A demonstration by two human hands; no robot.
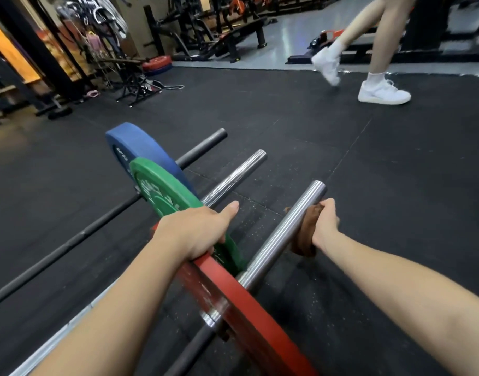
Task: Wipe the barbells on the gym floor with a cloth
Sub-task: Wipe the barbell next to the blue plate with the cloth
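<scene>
Barbells (232, 180) lie side by side on the gym floor (395, 185). On the nearest, the left hand (200, 232) grips the red plate (249, 302) by its rim, while the right hand (325, 226) clutches a brown cloth (303, 237) against the chrome sleeve (281, 234). The bars beyond, with the green plate (162, 188) and blue plate (140, 147), seem to await wiping.

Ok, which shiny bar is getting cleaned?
Look at the black gym floor, then the red plate nearest you. Its shiny steel sleeve sticks out, and only this one has a brown cloth held against it by the right hand.
</scene>
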